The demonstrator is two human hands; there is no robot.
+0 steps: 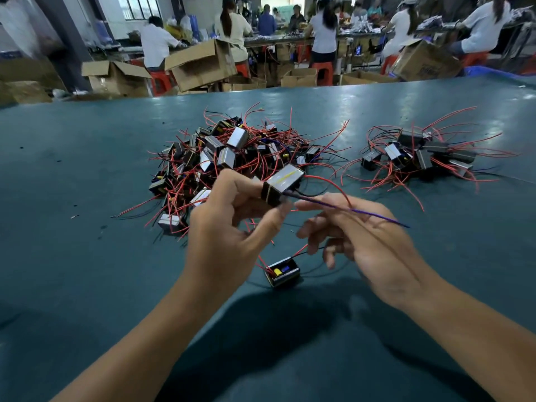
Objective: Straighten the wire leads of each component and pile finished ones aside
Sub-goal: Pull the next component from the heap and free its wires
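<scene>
Wire tips (403,224) blur; right hand (362,242) hides their grip point.

Bench (87,175): I see dark teal all over, with pale glare patches beyond the hands.
Held component (282,182): silver-grey face with one yellow stripe, black end.
Held lead (374,216): I read purple, running over my right hand.
Pile beyond my left hand (232,152): silver and black blocks, red and black wires.
Pile beyond my right hand (420,155): same colours.
Component below the hands (282,271): black, with yellow and blue inside.
</scene>
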